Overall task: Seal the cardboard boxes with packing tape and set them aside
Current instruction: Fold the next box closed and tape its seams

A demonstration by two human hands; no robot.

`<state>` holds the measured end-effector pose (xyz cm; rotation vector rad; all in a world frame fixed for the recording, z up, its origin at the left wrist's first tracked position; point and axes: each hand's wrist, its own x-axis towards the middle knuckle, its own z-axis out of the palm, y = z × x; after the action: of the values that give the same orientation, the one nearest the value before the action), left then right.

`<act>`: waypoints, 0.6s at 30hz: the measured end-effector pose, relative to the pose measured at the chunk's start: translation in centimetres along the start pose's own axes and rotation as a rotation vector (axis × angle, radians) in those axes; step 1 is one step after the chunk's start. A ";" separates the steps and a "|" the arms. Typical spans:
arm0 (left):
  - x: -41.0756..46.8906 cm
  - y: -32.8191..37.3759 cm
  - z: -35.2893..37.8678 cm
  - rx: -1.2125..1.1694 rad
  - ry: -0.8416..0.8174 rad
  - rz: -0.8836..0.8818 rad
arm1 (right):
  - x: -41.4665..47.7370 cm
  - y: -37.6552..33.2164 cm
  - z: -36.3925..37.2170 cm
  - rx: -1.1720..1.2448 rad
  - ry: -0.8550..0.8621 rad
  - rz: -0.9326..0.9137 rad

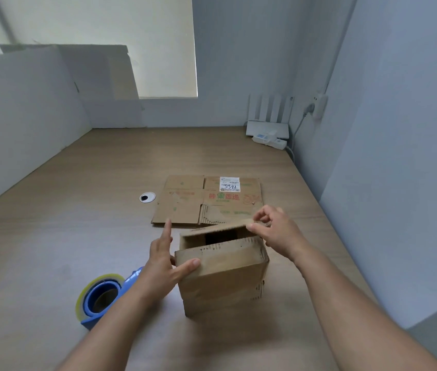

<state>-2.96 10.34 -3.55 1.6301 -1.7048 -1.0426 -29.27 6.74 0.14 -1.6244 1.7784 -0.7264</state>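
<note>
A small brown cardboard box point(225, 279) stands upright on the wooden table point(64, 236), its top flaps partly folded with a dark gap between them. My left hand point(165, 259) is at the box's left side, thumb pressing down the near flap and index finger pointing up. My right hand point(274, 230) pinches the far flap's right end and holds it over the opening. A blue tape dispenser with a roll of clear packing tape point(102, 298) lies on the table left of the box, partly under my left forearm. A flattened cardboard box point(185, 207) with a white label lies just behind.
A round cable hole point(147, 197) sits in the tabletop left of the flat box. A white router and a power strip point(269, 135) stand in the far right corner. White partition walls close the table at the left, back and right.
</note>
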 end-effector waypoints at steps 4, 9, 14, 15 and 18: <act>0.8 -0.3 0.4 -0.030 -0.096 0.009 | -0.2 0.7 0.9 -0.121 -0.004 0.005; 1.1 0.0 1.5 -0.040 -0.072 -0.022 | -1.5 2.0 2.6 0.037 0.131 0.204; 1.0 -0.4 1.2 -0.005 0.088 -0.075 | -2.2 1.7 3.0 0.294 -0.142 0.080; 1.0 -0.5 1.0 -0.004 0.096 -0.076 | -2.1 1.8 3.0 0.295 -0.187 0.066; 0.7 -0.6 0.7 -0.006 0.089 -0.071 | -1.7 2.7 3.2 0.424 -0.194 0.176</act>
<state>-3.24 9.80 -4.52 1.7186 -1.5948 -0.9921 -28.56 8.73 -3.87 -1.1974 1.4846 -0.7727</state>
